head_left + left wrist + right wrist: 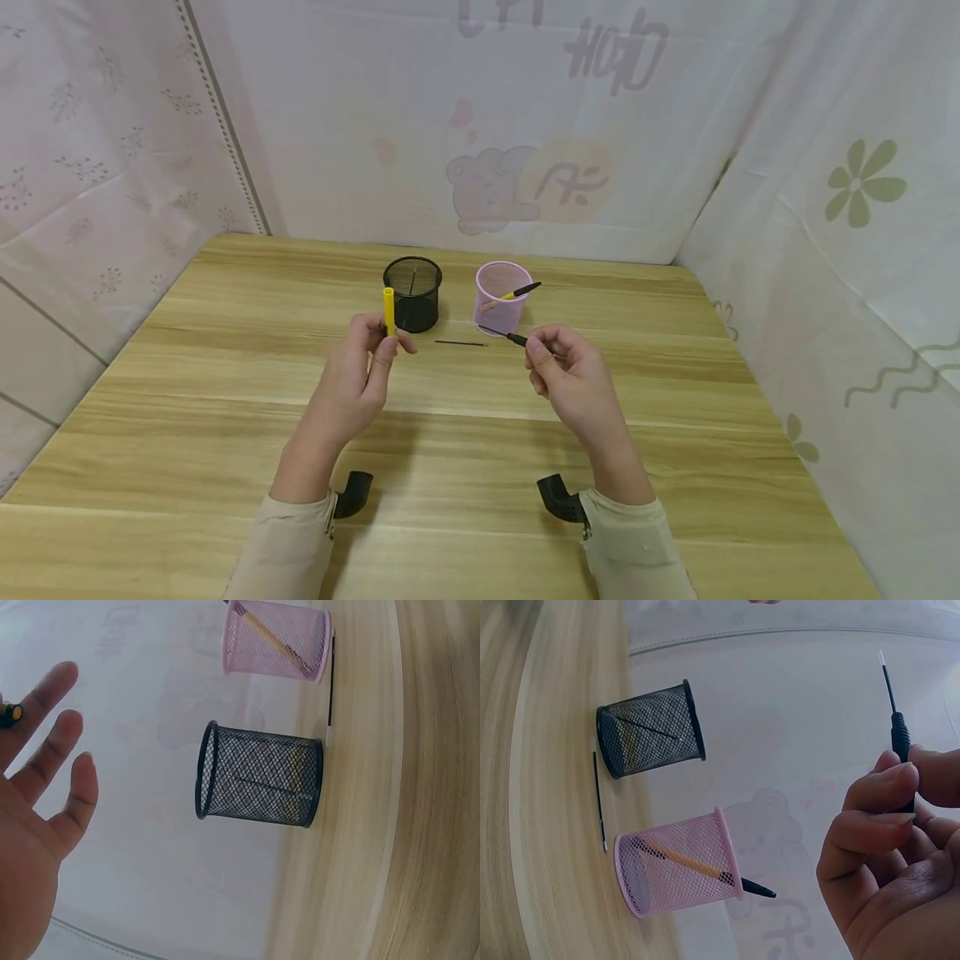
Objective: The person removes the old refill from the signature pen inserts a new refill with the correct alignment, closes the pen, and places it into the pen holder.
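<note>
My left hand (348, 371) pinches a yellow pen barrel (389, 310) between thumb and fingers, standing upright with an open top end. In the left wrist view the last fingers are spread, and only a black-and-yellow end of the barrel shows at the left edge. My right hand (576, 377) pinches a black pen grip section (901, 735) with a thin dark refill (889, 690) sticking out of it, pointing toward the left hand. The two parts are apart. Another refill (461, 342) lies on the table just beyond and between the hands.
A black mesh pen cup (423, 313) stands behind the left hand with a thin refill inside. To its right is a pink mesh cup (501, 317) with a yellow-and-black pen (525, 291) leaning out. Both stand on the wooden table (450, 450), with curtains behind and right.
</note>
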`<act>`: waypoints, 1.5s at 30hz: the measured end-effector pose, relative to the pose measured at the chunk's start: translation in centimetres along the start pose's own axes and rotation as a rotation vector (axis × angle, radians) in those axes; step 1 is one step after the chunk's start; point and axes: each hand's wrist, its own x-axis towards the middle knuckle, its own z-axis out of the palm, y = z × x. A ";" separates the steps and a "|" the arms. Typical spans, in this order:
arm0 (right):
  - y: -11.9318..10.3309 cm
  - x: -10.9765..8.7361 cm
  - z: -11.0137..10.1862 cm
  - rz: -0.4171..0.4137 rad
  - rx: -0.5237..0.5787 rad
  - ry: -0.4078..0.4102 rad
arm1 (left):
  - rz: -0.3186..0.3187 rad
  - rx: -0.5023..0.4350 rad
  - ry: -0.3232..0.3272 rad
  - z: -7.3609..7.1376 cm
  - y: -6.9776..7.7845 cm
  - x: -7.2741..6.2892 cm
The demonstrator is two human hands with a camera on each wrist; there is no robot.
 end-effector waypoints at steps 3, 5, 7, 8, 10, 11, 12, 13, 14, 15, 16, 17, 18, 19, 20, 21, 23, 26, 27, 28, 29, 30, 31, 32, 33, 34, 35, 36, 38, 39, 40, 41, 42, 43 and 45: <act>0.0 0.0 0.1 0.001 0.007 -0.001 | -0.047 0.007 -0.038 -0.2 0.0 -0.1; 0.0 0.0 0.1 0.002 0.007 -0.003 | -0.060 0.024 -0.053 -0.3 0.0 -0.1; 0.1 0.1 0.1 0.004 0.009 -0.006 | -0.048 0.054 -0.053 -0.4 -0.2 -0.1; 0.1 0.1 0.1 0.002 0.007 -0.009 | -0.033 0.072 -0.051 -0.4 -0.3 -0.1; 0.2 0.1 0.1 -0.002 0.009 -0.019 | 0.017 0.117 -0.046 -0.5 -0.5 -0.1; 0.2 0.2 0.1 -0.003 0.008 -0.023 | 0.039 0.147 -0.047 -0.5 -0.7 -0.2; 0.3 0.2 0.1 -0.001 0.008 -0.026 | 0.058 0.182 -0.054 -0.6 -0.9 -0.2; 0.3 0.2 0.1 0.001 0.006 -0.028 | 0.073 0.222 -0.069 -0.7 -1.1 -0.2; 0.3 0.2 0.1 0.000 0.004 -0.030 | 0.076 0.275 -0.091 -0.9 -1.4 -0.3; 0.3 0.2 0.2 0.003 0.003 -0.030 | 0.068 0.332 -0.117 -1.1 -1.6 -0.4; 0.3 0.2 0.2 0.006 0.001 -0.028 | 0.052 0.393 -0.149 -1.3 -1.9 -0.5; 0.2 0.2 0.2 0.007 -0.002 -0.027 | 0.027 0.449 -0.184 -1.5 -2.2 -0.7; 0.1 0.2 0.2 0.006 -0.005 -0.028 | -0.010 0.499 -0.225 -1.8 -2.5 -0.9; 0.1 0.2 0.2 0.004 -0.007 -0.029 | -0.054 0.544 -0.270 -2.1 -2.7 -1.1; 0.0 0.2 0.3 0.001 -0.008 -0.032 | -0.101 0.575 -0.314 -2.4 -2.9 -1.4; 0.0 0.2 0.3 0.001 -0.009 -0.033 | -0.147 0.596 -0.354 -2.6 -3.1 -1.6; -0.1 0.2 0.4 -0.003 -0.012 -0.037 | -0.218 0.615 -0.425 -3.0 -3.4 -1.9; -0.1 0.2 0.4 -0.008 -0.018 -0.042 | -0.282 0.621 -0.500 -3.4 -3.7 -2.1; -0.1 0.2 0.5 -0.008 -0.021 -0.044 | -0.291 0.624 -0.520 -3.4 -3.8 -2.1; -0.1 0.2 0.5 -0.009 -0.024 -0.047 | -0.299 0.626 -0.538 -3.4 -3.9 -2.1; -0.1 0.2 0.5 -0.009 -0.029 -0.049 | -0.309 0.627 -0.556 -3.5 -4.0 -2.1; -0.1 0.2 0.5 -0.007 -0.031 -0.051 | -0.321 0.625 -0.571 -3.5 -4.2 -2.1; 0.0 0.2 0.5 -0.006 -0.036 -0.053 | -0.331 0.623 -0.586 -3.4 -4.3 -2.2; 0.0 0.2 0.5 -0.004 -0.040 -0.055 | -0.342 0.621 -0.599 -3.4 -4.4 -2.2; 0.0 0.3 0.5 -0.002 -0.043 -0.056 | -0.354 0.618 -0.613 -3.4 -4.5 -2.2; 0.0 0.3 0.5 0.000 -0.046 -0.056 | -0.369 0.612 -0.623 -3.3 -4.5 -2.2; 0.0 0.3 0.5 0.002 -0.049 -0.056 | -0.385 0.606 -0.633 -3.3 -4.6 -2.2; 0.0 0.3 0.5 0.003 -0.050 -0.056 | -0.397 0.602 -0.640 -3.3 -4.7 -2.1; 0.0 0.3 0.5 0.004 -0.050 -0.057 | -0.419 0.592 -0.654 -3.2 -4.8 -2.1; 0.0 0.3 0.5 0.004 -0.051 -0.057 | -0.429 0.588 -0.660 -3.1 -4.9 -2.1; -0.1 0.4 0.5 0.005 -0.050 -0.058 | -0.436 0.585 -0.664 -3.1 -5.0 -2.1; -0.1 0.4 0.5 0.005 -0.051 -0.058 | -0.444 0.580 -0.669 -3.0 -5.0 -2.0; -0.1 0.4 0.5 0.007 -0.052 -0.060 | -0.449 0.575 -0.672 -3.0 -5.1 -2.0; 0.0 0.4 0.5 0.007 -0.052 -0.061 | -0.455 0.570 -0.676 -2.9 -5.1 -2.0; 0.0 0.4 0.6 0.008 -0.055 -0.064 | -0.464 0.560 -0.682 -2.9 -5.1 -2.0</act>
